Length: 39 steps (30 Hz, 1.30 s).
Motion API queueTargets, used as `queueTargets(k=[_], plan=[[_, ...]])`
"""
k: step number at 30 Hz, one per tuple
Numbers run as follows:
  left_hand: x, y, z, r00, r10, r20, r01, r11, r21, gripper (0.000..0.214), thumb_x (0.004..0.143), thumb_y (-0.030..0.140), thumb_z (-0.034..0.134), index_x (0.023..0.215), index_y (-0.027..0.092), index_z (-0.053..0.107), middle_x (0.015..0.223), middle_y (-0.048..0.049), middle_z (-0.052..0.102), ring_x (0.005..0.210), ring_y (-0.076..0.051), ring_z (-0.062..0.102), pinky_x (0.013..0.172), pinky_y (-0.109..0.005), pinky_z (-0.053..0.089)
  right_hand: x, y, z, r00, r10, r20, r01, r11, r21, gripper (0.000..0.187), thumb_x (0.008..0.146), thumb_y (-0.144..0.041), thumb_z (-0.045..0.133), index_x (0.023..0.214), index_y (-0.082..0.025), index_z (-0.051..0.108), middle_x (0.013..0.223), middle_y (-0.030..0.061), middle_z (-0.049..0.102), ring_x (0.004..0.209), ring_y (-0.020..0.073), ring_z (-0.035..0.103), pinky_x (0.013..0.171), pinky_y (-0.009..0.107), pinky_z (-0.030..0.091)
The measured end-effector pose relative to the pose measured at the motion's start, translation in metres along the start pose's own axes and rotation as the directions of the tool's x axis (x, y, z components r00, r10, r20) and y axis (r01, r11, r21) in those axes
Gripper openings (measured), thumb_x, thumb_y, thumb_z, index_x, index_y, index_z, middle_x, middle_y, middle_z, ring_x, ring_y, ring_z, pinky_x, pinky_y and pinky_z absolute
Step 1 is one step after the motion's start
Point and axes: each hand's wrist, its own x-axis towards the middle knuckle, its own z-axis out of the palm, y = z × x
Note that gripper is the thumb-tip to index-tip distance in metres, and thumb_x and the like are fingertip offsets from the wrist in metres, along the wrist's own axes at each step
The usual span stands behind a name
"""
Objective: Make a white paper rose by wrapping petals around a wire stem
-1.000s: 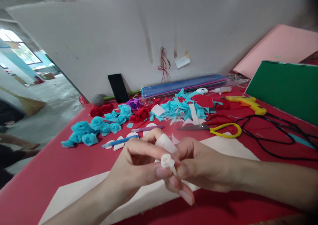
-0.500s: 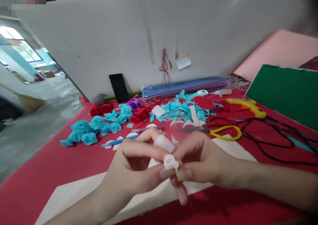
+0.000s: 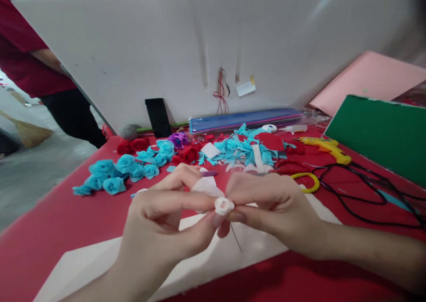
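Between my two hands is a small white paper rosebud (image 3: pixel 222 205), its rolled spiral facing me. My left hand (image 3: pixel 159 220) pinches it from the left with thumb and forefinger. On the other side, the thumb and fingertips of my right hand (image 3: pixel 278 206) are closed on its edge. A thin wire (image 3: pixel 237 239) slants down below the bud. Behind my left forefinger a loose white paper piece (image 3: pixel 208 186) sticks up. Both hands are above a large white sheet (image 3: pixel 196 273) on the red table (image 3: pixel 33 226).
Blue paper roses (image 3: pixel 103 173), red roses (image 3: pixel 189 154) and a heap of blue scraps (image 3: pixel 236 146) lie behind my hands. To the right are yellow-handled scissors (image 3: pixel 314 184), a yellow glue gun (image 3: pixel 333 149) and a black cord (image 3: pixel 349 213). A phone (image 3: pixel 158 117) leans on the white board. A person (image 3: pixel 43 71) stands at left.
My hands have shifted slightly left and up with the rosebud, which has turned a little. The wire below now shows clearly. A person in a dark red shirt has come into view at left.
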Motion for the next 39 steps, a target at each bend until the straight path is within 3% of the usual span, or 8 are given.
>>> queueTargets(k=[13,17,22,26,29,33,36,39], plan=[[0.001,0.0,0.0,0.996,0.086,-0.031,-0.081,0.988,0.13,0.025,0.071,0.014,0.066,0.077,0.038,0.07,0.062,0.0063,0.059,0.068,-0.011,0.053,0.069,-0.023,0.047,-0.001,0.003,0.001,1.0,0.001,0.003,-0.001,1.0,0.029,0.011,0.075,-0.004,0.06,0.072,-0.01,0.069,0.064,0.0001,0.064,0.061,0.0064,0.051,0.061,0.017,0.047],[0.002,0.001,-0.002,0.982,0.189,-0.017,-0.183,0.966,0.185,0.025,0.07,0.012,0.065,0.078,0.036,0.07,0.068,0.0062,0.06,0.065,-0.011,0.05,0.073,-0.026,0.045,-0.002,0.001,-0.002,0.992,-0.123,0.004,0.123,0.991,-0.05,0.011,0.076,-0.003,0.059,0.077,-0.009,0.067,0.064,0.0011,0.065,0.061,0.0068,0.051,0.063,0.02,0.048],[0.005,0.005,-0.009,0.935,0.326,0.139,-0.349,0.915,0.204,0.024,0.071,0.012,0.065,0.088,0.029,0.069,0.072,0.006,0.059,0.068,-0.01,0.049,0.086,-0.025,0.04,-0.003,-0.003,-0.01,0.886,-0.441,0.144,0.46,0.799,-0.387,0.011,0.082,-0.006,0.053,0.08,-0.007,0.064,0.075,0.0059,0.069,0.069,0.008,0.056,0.074,0.024,0.049],[0.004,-0.001,-0.016,0.9,0.374,0.225,-0.415,0.892,0.178,0.027,0.074,0.015,0.063,0.099,0.024,0.064,0.087,0.0025,0.058,0.08,-0.013,0.049,0.094,-0.029,0.037,-0.006,-0.004,-0.014,0.821,-0.548,0.161,0.53,0.627,-0.571,0.006,0.079,-0.007,0.059,0.082,-0.007,0.064,0.079,0.006,0.069,0.075,0.0076,0.057,0.074,0.018,0.05],[0.004,-0.008,-0.019,0.936,0.317,0.153,-0.341,0.925,0.168,0.028,0.081,0.018,0.056,0.106,0.029,0.062,0.089,0.001,0.06,0.085,-0.015,0.05,0.093,-0.03,0.039,-0.007,-0.004,-0.015,0.826,-0.528,0.197,0.524,0.589,-0.615,0.009,0.079,-0.008,0.058,0.086,-0.008,0.064,0.083,0.0053,0.07,0.079,0.0073,0.058,0.076,0.017,0.05],[0.004,-0.015,-0.017,0.99,0.143,0.009,-0.143,0.981,0.131,0.03,0.082,0.015,0.053,0.1,0.036,0.064,0.094,0.0009,0.059,0.091,-0.016,0.051,0.075,-0.025,0.046,-0.007,-0.005,-0.016,0.812,-0.527,0.249,0.555,0.569,-0.607,0.012,0.081,-0.008,0.055,0.088,-0.007,0.065,0.086,0.0072,0.07,0.08,0.0083,0.06,0.076,0.018,0.05],[0.003,-0.014,-0.012,0.998,0.068,-0.016,-0.066,0.994,0.088,0.03,0.081,0.016,0.055,0.099,0.039,0.064,0.093,0.003,0.059,0.088,-0.013,0.053,0.072,-0.021,0.047,-0.009,-0.004,-0.015,0.819,-0.515,0.253,0.551,0.581,-0.599,0.014,0.083,-0.007,0.051,0.089,-0.007,0.064,0.087,0.0083,0.07,0.079,0.0083,0.061,0.075,0.019,0.051],[0.002,-0.009,-0.006,0.986,-0.059,-0.156,0.059,0.998,0.001,0.041,0.077,0.024,0.062,0.112,0.043,0.054,0.088,0.0054,0.061,0.081,-0.011,0.056,0.07,-0.018,0.049,-0.009,-0.003,-0.015,0.817,-0.497,0.293,0.566,0.593,-0.573,0.019,0.086,-0.008,0.045,0.091,-0.006,0.063,0.089,0.0096,0.07,0.082,0.0086,0.061,0.078,0.02,0.05]])
